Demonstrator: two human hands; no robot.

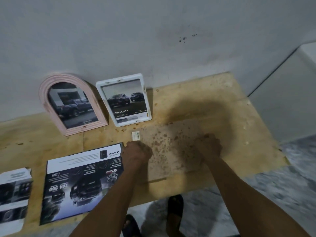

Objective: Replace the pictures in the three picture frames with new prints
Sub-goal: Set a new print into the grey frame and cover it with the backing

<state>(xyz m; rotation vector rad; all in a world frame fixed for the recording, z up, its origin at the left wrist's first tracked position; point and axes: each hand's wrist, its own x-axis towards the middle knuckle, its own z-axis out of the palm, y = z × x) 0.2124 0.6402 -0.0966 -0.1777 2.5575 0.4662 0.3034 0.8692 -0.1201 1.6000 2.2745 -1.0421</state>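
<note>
Two printed sheets lie nearest: a large brochure (pixel 82 183) and a smaller print (pixel 13 195) at the left edge. The left hand (pixel 136 153) rests curled at the brochure's corner, and the right hand (pixel 208 146) is curled on a backing board (pixel 171 151); what either grips I cannot tell. Beyond stand two frames against the wall, a pink arched frame (pixel 71 103) and a white frame (pixel 124 99).

Matt, stained wooden table (pixel 213 103); glossy paper brochure (pixel 80 182); ridged pink frame (pixel 44 93); smooth white plastic frame (pixel 100 93).
</note>
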